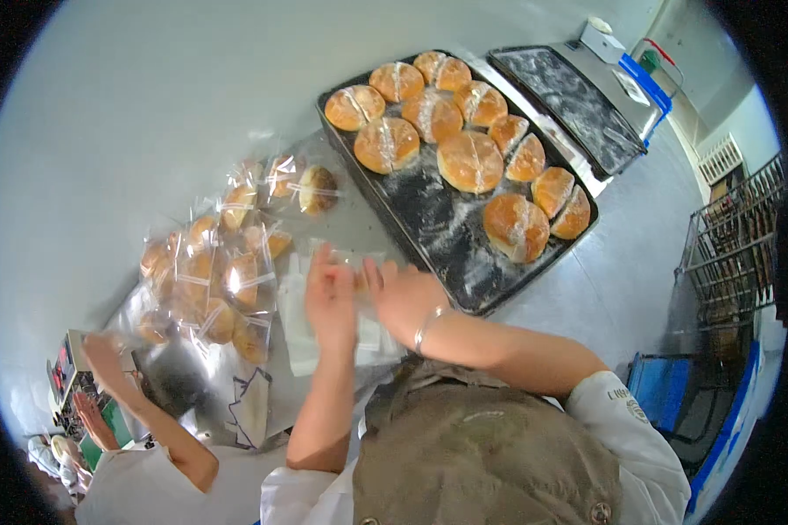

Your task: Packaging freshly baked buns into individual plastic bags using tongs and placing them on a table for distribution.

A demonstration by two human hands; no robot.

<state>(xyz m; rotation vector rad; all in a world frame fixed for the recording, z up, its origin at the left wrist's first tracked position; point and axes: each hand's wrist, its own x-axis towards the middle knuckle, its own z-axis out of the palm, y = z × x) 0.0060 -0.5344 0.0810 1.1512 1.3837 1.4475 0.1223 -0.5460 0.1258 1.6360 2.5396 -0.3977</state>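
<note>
My left hand [330, 303] and my right hand [404, 298] are close together at a clear plastic bag [361, 266] with something brown in it, probably bread. Motion blur and the fingers hide how each hand grips it. Flat clear bags or white sheets [299, 328] lie beneath and beside my hands. Just beyond my right hand a black baking tray [433, 230] holds several round, flour-dusted bread buns [469, 162], split along the middle. To the left of my hands is a heap of bread buns in clear bags [243, 279].
A second black tray [565, 105], floury, lies at the upper right. A co-worker's hands [102, 357] are at a machine [69, 367] at the lower left. A white cloth or bag with dark edging [253, 407] lies near the table edge. Wire racks [729, 243] and a blue crate [660, 390] stand right.
</note>
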